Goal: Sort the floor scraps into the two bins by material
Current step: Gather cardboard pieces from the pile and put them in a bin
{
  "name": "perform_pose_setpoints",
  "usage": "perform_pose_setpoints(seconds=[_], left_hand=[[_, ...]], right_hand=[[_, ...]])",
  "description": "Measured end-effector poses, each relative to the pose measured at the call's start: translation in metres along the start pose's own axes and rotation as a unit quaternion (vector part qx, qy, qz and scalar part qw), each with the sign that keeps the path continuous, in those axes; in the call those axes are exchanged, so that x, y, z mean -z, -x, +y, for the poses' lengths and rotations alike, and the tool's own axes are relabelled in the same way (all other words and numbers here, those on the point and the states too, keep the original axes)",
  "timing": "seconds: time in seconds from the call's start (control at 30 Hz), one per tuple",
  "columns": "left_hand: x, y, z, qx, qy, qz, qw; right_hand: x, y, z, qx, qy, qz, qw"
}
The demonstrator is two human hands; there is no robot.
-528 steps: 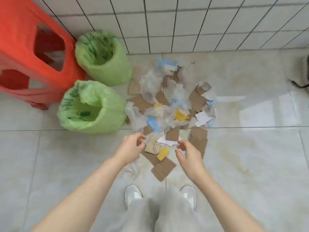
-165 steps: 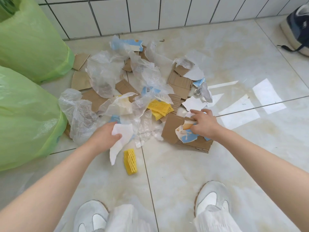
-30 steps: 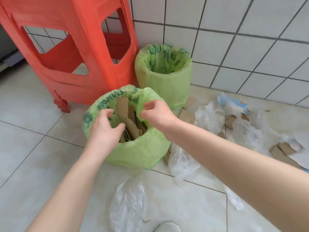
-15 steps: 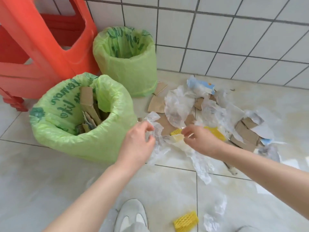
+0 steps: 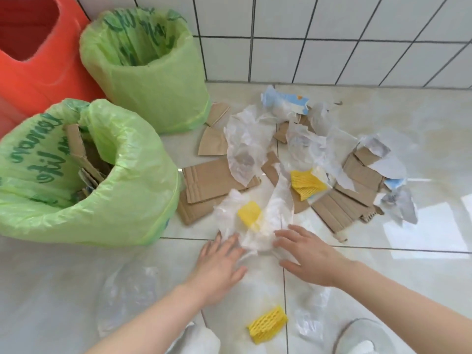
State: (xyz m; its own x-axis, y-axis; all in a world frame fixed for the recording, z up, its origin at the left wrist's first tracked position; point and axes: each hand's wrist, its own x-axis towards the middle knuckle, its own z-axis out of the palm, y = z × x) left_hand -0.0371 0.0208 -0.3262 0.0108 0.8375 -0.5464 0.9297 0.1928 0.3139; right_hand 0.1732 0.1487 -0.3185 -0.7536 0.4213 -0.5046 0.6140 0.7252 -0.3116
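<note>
Glossy beige tiled floor (image 5: 383, 290), white tiled wall behind. Left hand (image 5: 219, 264) and right hand (image 5: 306, 254), fingers spread flat, pressing crumpled clear plastic film (image 5: 258, 221) just beside nearer green-lined bin (image 5: 127, 200) holding brown cardboard pieces (image 5: 79, 152).

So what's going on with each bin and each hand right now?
Near bin: holds cardboard pieces.
Far bin: upright, nothing visible inside.
Left hand: fingers straight, resting on the clear plastic sheet.
Right hand: fingers straight, touching the same sheet.
</note>
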Motion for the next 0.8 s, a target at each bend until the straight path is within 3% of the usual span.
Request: perform_pose_setpoints(seconds=[0.2,0.3,0.37,0.43,0.53,0.6,0.67,0.73,0.8], left_hand=[[0.005,0.025,0.024,-0.034,0.045,-0.009,0.998],[0.035,0.015,0.023,-0.010,0.091,0.128,0.988],[0.061,-0.001,0.015,-0.005,0.143,0.268,0.953],[0.093,-0.022,0.011,0.010,0.168,0.297,0.940],[0.116,-0.059,0.002,0.044,0.152,0.197,0.967],[0.113,-0.070,0.004,0.070,0.113,0.041,0.990],[0.097,-0.075,0.012,0.069,0.039,-0.095,0.992],[0.081,-0.078,0.027,0.032,-0.021,-0.161,0.986],[0.082,-0.087,0.037,0.023,-0.001,-0.176,0.984]], right_hand=[[0.011,0.035,0.000,-0.041,-0.070,0.074,0.994],[0.030,0.033,0.002,-0.084,-0.117,0.158,0.977],[0.039,0.023,0.008,-0.093,-0.128,0.202,0.966],[0.044,0.008,0.015,-0.096,-0.100,0.207,0.968],[0.043,-0.016,0.018,-0.103,-0.057,0.149,0.982],[0.032,-0.023,0.012,-0.089,-0.031,0.105,0.990],[0.018,-0.022,0.004,-0.050,0.006,0.062,0.997],[0.008,-0.014,-0.003,-0.006,0.011,0.031,0.999],[0.013,-0.007,-0.006,0.009,-0.039,0.023,0.999]])
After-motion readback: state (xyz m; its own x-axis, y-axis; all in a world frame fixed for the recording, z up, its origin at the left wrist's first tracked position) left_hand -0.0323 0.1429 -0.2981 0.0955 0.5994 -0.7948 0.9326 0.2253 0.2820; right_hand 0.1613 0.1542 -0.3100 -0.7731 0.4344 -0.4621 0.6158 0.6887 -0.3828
